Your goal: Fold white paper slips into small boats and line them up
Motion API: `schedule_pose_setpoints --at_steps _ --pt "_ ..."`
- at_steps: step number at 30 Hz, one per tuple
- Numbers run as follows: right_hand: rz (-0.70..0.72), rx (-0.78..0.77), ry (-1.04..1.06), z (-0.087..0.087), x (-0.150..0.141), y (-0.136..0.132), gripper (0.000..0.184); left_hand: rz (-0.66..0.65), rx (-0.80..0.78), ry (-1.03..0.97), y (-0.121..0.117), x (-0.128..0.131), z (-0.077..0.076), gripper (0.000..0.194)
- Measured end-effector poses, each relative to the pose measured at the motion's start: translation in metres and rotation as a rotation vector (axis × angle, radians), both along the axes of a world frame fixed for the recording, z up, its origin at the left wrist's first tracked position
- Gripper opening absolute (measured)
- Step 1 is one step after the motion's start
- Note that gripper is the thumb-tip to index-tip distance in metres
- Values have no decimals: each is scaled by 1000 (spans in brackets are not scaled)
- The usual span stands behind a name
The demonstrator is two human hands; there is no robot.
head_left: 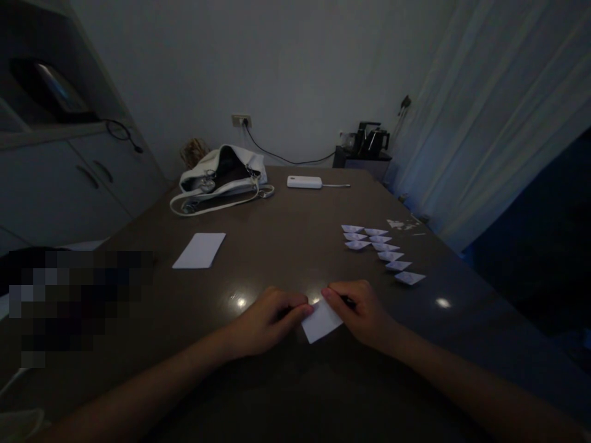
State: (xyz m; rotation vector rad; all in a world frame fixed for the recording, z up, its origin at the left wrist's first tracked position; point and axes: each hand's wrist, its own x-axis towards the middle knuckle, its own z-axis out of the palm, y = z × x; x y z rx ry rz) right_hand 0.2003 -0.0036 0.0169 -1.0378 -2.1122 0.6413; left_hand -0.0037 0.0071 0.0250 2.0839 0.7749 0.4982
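Between my two hands is a small piece of white paper (322,323), held just above the near part of the table. My left hand (273,317) pinches its upper left corner between thumb and fingers. On the other side, my right hand (362,311) grips the upper right edge, with the thumb on top. Several small folded paper boats (390,256) stand in two slanting rows beyond my right hand. A stack of white paper sheets (200,250) lies farther off to the left.
A white handbag (221,178) with a looped strap rests at the far left of the brown table (277,227). Near the far edge lies a white power strip-like device (305,182) with a short cable. Paper scraps (401,224) are by the right edge, beside a curtain (443,123).
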Motion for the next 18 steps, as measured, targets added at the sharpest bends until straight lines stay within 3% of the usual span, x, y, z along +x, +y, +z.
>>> schedule_pose_setpoints --at_steps 6,12,18 --pt "-47 -10 31 -6 -1 3 40 70 29 -35 -2 0 -6 39" --pt "-269 -49 130 -20 -2 16 40 167 -38 -90 5 5 -17 37" --pt "-232 -126 180 -23 -4 20 39 218 40 -83 11 5 -16 35"
